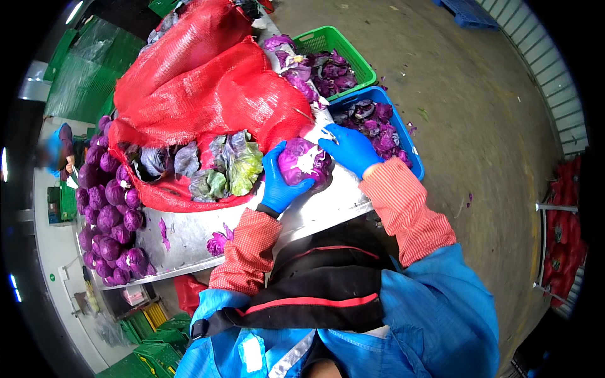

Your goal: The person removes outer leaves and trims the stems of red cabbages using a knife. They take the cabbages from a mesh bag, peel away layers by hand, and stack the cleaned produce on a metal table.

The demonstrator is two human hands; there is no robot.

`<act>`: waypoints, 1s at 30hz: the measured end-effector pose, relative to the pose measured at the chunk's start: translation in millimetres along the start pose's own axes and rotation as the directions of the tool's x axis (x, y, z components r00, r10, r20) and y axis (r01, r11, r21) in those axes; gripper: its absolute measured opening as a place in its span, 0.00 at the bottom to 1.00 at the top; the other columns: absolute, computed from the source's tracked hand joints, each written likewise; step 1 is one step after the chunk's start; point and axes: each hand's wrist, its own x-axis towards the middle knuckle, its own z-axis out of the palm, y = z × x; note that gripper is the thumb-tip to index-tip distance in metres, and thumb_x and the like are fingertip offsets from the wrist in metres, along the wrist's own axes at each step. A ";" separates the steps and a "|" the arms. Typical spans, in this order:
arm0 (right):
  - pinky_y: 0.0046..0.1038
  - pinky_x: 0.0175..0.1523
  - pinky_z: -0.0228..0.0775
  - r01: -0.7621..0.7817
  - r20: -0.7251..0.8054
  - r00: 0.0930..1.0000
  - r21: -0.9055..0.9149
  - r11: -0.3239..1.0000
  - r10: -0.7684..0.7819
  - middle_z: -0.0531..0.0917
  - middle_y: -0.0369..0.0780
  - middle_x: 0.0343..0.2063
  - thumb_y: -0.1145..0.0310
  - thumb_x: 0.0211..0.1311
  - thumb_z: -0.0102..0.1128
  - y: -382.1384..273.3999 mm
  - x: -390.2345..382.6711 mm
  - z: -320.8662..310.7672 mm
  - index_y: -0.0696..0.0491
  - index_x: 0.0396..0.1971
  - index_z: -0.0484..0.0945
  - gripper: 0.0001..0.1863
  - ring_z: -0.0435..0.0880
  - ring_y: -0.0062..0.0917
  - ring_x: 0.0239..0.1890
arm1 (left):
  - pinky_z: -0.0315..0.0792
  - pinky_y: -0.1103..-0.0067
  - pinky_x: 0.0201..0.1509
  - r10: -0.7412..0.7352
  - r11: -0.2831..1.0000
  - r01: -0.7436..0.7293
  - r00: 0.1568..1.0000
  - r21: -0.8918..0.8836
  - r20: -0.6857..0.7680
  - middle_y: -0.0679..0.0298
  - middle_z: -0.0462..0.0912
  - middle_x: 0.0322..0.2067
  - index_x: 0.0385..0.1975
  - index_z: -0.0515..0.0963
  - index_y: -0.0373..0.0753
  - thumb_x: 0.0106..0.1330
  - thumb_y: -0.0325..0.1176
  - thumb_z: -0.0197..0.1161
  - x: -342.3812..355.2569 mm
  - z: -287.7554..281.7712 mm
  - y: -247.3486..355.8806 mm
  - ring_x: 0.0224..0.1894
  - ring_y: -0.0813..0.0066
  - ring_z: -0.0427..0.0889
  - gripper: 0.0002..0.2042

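On the metal table lies a red cabbage (pixel 305 162) with pale, whitish patches where its leaf ribs show. My left hand (pixel 282 184), in a blue glove, cups its left and near side with thumb and fingers. At its upper right, my blue-gloved right hand (pixel 348 148) is closed, with a small whitish bit showing by its fingers; what it grips I cannot make out. Beside my left hand, a red mesh sack (pixel 214 94) lies with its mouth toward me. Dark and green outer-leaved cabbages (pixel 236 165) show in that opening.
Many trimmed purple cabbages (pixel 108 217) are piled at the table's left end. Beyond its right edge stand a blue crate (pixel 413 142) and a green crate (pixel 346 47) of purple leaves. A loose leaf (pixel 218 243) lies near the table's front edge (pixel 296 234).
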 end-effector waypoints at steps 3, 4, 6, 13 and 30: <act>0.42 0.28 0.70 0.114 -0.015 0.993 -0.237 0.965 -0.121 0.78 0.46 0.23 0.58 0.63 0.45 -25.6 -28.4 -21.8 0.51 0.32 0.72 0.12 0.79 0.43 0.25 | 0.58 0.67 0.62 -0.108 0.993 0.107 0.994 -0.050 -0.034 0.53 0.59 0.52 0.58 0.54 0.37 0.35 0.43 0.77 -3.9 -4.7 -3.5 0.56 0.57 0.62 0.49; 0.41 0.27 0.69 0.119 0.035 0.993 -0.294 0.948 -0.114 0.77 0.46 0.22 0.59 0.62 0.46 -32.2 -45.2 -27.5 0.52 0.30 0.72 0.12 0.79 0.42 0.24 | 0.58 0.67 0.62 -0.158 0.986 0.154 0.986 -0.071 -0.055 0.52 0.59 0.52 0.58 0.54 0.37 0.35 0.42 0.76 -4.6 -5.4 -5.5 0.56 0.57 0.62 0.48; 0.39 0.24 0.68 0.132 0.125 0.988 -0.413 0.901 -0.087 0.76 0.45 0.21 0.60 0.62 0.48 -36.5 -67.6 -36.8 0.52 0.28 0.72 0.11 0.78 0.39 0.22 | 0.59 0.67 0.61 -0.178 0.983 0.175 0.982 -0.055 -0.067 0.52 0.59 0.52 0.58 0.54 0.37 0.35 0.42 0.76 -3.2 -6.2 -7.9 0.56 0.56 0.62 0.48; 0.41 0.28 0.71 -0.004 0.034 0.999 -0.280 0.960 0.014 0.79 0.49 0.25 0.59 0.64 0.43 0.2 -45.6 -27.3 0.53 0.29 0.73 0.14 0.79 0.45 0.26 | 0.60 0.67 0.60 -0.159 0.987 0.160 0.985 0.010 -0.062 0.51 0.59 0.51 0.58 0.54 0.36 0.36 0.42 0.76 4.5 -0.6 1.1 0.55 0.56 0.63 0.48; 0.40 0.34 0.71 -0.257 0.040 0.962 -0.189 0.948 0.269 0.81 0.47 0.28 0.50 0.59 0.51 30.0 20.8 0.6 0.55 0.29 0.73 0.20 0.80 0.42 0.31 | 0.59 0.70 0.62 0.053 0.998 -0.055 0.997 0.031 0.057 0.56 0.60 0.54 0.60 0.53 0.36 0.36 0.41 0.77 -2.3 -4.8 5.9 0.57 0.62 0.63 0.49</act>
